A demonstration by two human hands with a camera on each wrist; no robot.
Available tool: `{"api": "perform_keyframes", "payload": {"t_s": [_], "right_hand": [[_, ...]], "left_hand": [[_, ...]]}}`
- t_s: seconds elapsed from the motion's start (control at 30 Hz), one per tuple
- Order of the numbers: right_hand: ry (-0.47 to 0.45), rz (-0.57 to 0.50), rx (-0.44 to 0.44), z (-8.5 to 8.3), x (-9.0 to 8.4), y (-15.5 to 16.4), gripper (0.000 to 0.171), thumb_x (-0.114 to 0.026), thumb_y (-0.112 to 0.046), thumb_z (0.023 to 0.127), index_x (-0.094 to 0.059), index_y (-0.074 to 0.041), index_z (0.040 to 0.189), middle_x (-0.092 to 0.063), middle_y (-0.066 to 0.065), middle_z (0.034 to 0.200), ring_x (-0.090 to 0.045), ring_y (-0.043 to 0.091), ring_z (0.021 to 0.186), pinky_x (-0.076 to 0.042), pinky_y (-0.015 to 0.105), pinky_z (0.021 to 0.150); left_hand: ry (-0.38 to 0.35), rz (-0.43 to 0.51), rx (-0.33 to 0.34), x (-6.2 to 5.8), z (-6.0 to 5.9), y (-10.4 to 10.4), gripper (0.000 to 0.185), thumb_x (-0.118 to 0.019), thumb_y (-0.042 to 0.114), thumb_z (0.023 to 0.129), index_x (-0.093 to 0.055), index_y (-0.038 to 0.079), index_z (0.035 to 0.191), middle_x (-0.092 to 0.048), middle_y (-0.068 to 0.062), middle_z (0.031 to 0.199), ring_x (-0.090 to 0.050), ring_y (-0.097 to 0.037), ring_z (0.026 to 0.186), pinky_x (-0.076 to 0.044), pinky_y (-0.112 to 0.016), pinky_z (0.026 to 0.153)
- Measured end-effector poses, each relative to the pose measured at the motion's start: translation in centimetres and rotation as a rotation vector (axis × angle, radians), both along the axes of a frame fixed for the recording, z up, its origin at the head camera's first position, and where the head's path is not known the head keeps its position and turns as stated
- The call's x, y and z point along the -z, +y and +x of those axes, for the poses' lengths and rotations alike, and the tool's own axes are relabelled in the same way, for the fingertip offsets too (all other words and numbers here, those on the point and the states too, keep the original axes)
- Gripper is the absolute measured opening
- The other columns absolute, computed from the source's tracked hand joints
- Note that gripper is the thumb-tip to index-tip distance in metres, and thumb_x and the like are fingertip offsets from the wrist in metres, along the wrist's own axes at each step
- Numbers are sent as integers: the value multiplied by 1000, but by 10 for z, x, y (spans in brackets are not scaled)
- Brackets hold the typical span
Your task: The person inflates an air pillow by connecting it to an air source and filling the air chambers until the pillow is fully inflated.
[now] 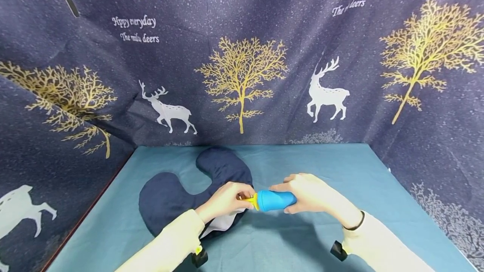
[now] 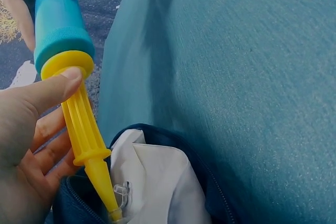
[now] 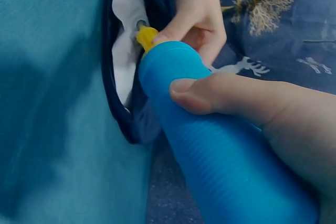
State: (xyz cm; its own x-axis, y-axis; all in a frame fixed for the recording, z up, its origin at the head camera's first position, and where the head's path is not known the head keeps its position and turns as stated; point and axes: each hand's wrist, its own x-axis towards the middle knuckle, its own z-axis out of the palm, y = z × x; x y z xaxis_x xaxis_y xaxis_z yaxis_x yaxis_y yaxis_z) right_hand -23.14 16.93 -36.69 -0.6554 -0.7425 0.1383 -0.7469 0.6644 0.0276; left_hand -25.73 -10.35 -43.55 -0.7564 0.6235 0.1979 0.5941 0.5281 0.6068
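Note:
A hand air pump has a blue body (image 1: pixel 277 200) and a yellow ribbed nozzle (image 2: pixel 86 119). My right hand (image 1: pixel 310 192) grips the blue body, its thumb lying along the side. At the nozzle's collar, my left hand (image 1: pixel 230 198) pinches the yellow part with thumb and fingers. The thin nozzle end meets a clear valve (image 2: pixel 122 195) on a white inner bladder (image 2: pixel 163 171). That bladder shows through the unzipped opening of a navy U-shaped neck pillow (image 1: pixel 162 196), which lies left of the pump.
A table with a teal cloth (image 1: pixel 310 158) carries the pillow. Behind and beside it hangs a dark curtain (image 1: pixel 264 20) printed with deer and yellow trees. The zipper (image 2: pixel 212 182) edges the pillow's opening.

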Motion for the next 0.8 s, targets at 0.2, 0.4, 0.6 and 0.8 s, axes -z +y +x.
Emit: {"api": "perform_keyframes", "payload": {"t_s": [0.2,0.4,0.6,0.8], "right_hand": [[-1,-4,8,1,6,-3,63,-86,-39,71,-65,-29,129,-72,3,108,-68,20,89,-52,34,69],[-22,-25,1,1,4,3,63,-85,-40,72,-64,-31,131,-72,3,110,-68,20,92,-52,34,70],[-57,-34,16,3,-1,14,63,-84,-41,73,-62,-34,132,-73,3,114,-69,23,100,-53,36,73],[-94,-42,46,8,-13,32,63,-83,-41,74,-62,-35,132,-72,0,116,-67,25,105,-53,39,76]], "left_hand": [[-1,-28,-20,-3,2,0,19,-81,23,81,-72,20,98,-74,5,89,-63,-2,79,-50,-20,71],[7,-52,-1,-7,2,0,20,-80,22,82,-73,18,101,-74,3,92,-65,-5,83,-52,-22,74],[-2,-55,8,-7,2,0,22,-79,22,83,-73,18,104,-74,3,92,-64,-3,83,-51,-20,73],[-21,-37,8,-8,2,-1,23,-79,23,83,-74,17,105,-73,4,89,-62,-2,79,-49,-18,69]]}}
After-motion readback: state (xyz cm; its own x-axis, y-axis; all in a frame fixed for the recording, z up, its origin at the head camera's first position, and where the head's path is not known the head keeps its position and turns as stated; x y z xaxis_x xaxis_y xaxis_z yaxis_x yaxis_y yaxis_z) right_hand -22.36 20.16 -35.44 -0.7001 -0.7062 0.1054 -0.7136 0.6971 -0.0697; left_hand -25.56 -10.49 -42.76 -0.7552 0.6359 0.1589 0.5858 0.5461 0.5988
